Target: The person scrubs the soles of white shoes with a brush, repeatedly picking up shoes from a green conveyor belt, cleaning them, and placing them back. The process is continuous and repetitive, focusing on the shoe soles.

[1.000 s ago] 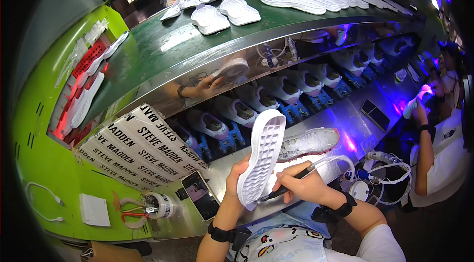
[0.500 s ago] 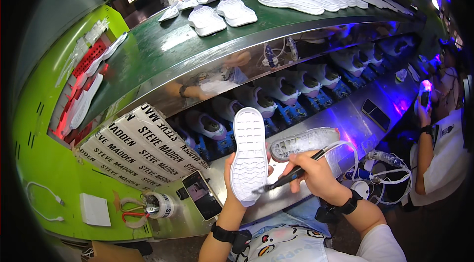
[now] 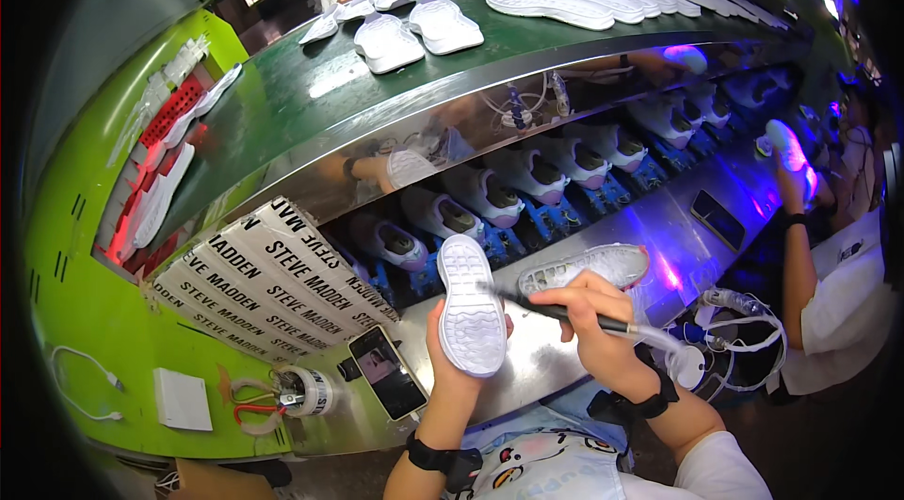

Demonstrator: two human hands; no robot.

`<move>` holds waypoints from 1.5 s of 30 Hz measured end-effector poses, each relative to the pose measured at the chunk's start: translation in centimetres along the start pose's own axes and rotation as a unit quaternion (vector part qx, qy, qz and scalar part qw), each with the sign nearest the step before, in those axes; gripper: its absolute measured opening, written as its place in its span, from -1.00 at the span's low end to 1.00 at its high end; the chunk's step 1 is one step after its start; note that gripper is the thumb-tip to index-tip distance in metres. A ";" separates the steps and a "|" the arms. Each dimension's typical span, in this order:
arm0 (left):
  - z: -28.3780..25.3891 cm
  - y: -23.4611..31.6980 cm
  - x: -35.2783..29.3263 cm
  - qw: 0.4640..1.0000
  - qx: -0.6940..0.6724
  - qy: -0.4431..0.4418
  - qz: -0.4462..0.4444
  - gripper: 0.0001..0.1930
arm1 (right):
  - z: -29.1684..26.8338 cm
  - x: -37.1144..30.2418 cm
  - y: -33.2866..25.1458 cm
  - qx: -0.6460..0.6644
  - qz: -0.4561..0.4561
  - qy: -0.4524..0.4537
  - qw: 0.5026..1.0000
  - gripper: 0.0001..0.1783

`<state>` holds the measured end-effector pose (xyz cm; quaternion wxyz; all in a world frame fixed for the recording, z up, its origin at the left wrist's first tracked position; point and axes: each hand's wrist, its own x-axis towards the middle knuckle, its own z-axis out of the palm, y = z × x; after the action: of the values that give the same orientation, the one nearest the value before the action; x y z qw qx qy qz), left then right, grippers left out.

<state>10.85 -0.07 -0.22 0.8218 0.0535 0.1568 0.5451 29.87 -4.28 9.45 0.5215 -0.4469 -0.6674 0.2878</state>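
Observation:
My left hand (image 3: 446, 359) grips a white shoe sole (image 3: 468, 316) around its lower end, with the ridged face turned up toward me. My right hand (image 3: 603, 335) is closed on a black-handled brush (image 3: 541, 307), which has a pale tube (image 3: 664, 340) running from its back end. The dark, blurred brush tip meets the sole near its middle, at the right edge. Behind my right hand, a greyish-white sole (image 3: 589, 265) lies on the metal bench (image 3: 523, 363), partly covered by my fingers.
Several shoes (image 3: 541, 170) stand in a row on blue supports under the green conveyor (image 3: 301, 114), which carries white soles (image 3: 447, 24). To the left are a taped box (image 3: 273, 283), a phone (image 3: 388, 373) and a tool cup (image 3: 306, 394). A co-worker's hand (image 3: 793, 185) holds a sole in purple light.
The brush has gone from the sole's near end up to its middle. My left hand has tilted the sole and lowered its far end. At right, the co-worker has raised a sole.

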 end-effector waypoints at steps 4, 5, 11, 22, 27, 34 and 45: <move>0.0 0.1 0.1 0.998 0.013 0.067 0.019 -0.47 | 0.7 -0.9 -0.9 0.077 -0.005 -0.031 0.997 -0.71; 0.3 -0.1 0.3 0.996 0.022 0.084 0.028 -0.47 | 0.9 -0.8 -1.0 0.059 -0.006 -0.036 0.998 -0.72; -0.1 -0.1 0.9 0.993 0.025 0.094 0.065 -0.54 | 1.9 -0.8 -0.8 0.061 -0.014 -0.086 0.994 -0.62; 1.1 -0.7 0.9 0.990 0.049 0.086 0.105 -0.59 | 2.3 -0.8 -0.9 0.041 -0.028 -0.121 0.991 -0.61; 1.4 -1.1 1.1 0.990 0.041 0.086 0.102 -0.61 | 2.1 -0.6 -0.2 0.043 -0.020 -0.108 0.993 -0.63; 2.0 -0.8 0.4 0.998 0.010 0.048 0.049 -0.52 | 1.7 -0.5 1.6 0.050 0.008 -0.027 0.998 -0.64; 1.9 -0.6 -0.8 0.997 -0.035 -0.049 0.040 -0.40 | -2.1 -1.7 13.7 -0.193 -0.012 0.090 0.977 -0.68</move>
<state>11.68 -0.83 1.61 0.8072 0.0578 0.0955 0.5797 36.05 -0.02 -2.36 0.4868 -0.5552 -0.6661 0.1052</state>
